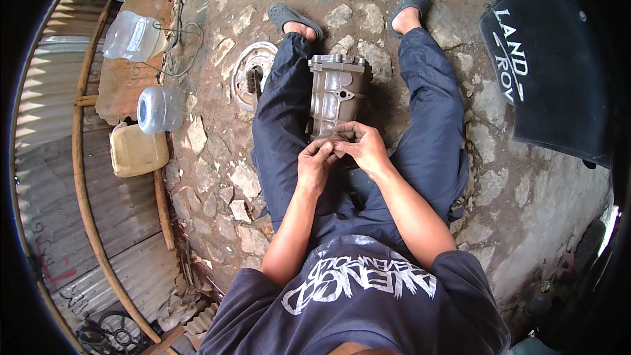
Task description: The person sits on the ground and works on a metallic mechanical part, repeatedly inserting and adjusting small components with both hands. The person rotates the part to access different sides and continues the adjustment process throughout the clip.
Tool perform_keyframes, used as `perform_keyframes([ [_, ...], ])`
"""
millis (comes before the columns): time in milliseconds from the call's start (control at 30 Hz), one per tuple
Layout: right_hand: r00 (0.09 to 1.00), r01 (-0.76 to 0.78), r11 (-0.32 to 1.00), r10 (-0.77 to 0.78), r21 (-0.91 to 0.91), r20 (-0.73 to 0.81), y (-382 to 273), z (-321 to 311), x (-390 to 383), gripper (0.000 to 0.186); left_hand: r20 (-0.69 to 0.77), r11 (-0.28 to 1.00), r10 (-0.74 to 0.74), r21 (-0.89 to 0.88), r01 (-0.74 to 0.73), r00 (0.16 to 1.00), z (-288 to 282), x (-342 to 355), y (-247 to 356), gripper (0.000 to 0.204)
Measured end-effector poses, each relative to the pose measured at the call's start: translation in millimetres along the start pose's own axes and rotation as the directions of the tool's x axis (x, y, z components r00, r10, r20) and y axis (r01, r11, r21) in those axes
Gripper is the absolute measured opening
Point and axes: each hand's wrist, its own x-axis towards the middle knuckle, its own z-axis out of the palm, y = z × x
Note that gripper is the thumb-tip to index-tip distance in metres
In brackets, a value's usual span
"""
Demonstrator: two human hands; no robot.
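A grey cast-metal machine housing (pixel 337 95) with bolts along its far end stands on the ground between my spread legs. Just in front of its near end, my left hand (pixel 315 163) and my right hand (pixel 363 149) meet, fingertips pressed together. Both hands look dirty and are closed in a pinch. Whatever lies between the fingers is too small and too hidden to name. The right hand's fingers curl over close to the housing's near edge; I cannot tell if they touch it.
A round metal wheel rim (pixel 242 77) with dark parts in it lies left of my leg. Plastic jugs (pixel 161 110) and a yellowish jerrycan (pixel 139 151) stand by the corrugated metal wall (pixel 49 112). A black mudflap-like sheet (pixel 559 72) is at right. The ground (pixel 223 158) is uneven stone.
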Motion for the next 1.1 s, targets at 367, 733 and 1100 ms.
perform_keyframes([
  [367,0.986,-0.167,0.975,0.165,0.149,0.026,3.6,6.0,2.2,0.043,-0.038,0.976,0.133,0.178,-0.124,0.990,-14.2,1.6,-11.3,0.030],
  [733,0.994,0.002,0.981,0.019,0.195,-0.104,1.6,12.3,7.9,0.032,0.053,0.969,0.182,0.163,-0.189,0.982,0.2,1.4,-1.5,0.033],
  [1100,0.905,-0.385,0.835,0.258,0.393,0.339,-7.4,-8.6,-5.4,0.027,0.202,0.944,0.218,0.205,-0.259,0.955,-1.7,-5.0,13.4,0.054],
])
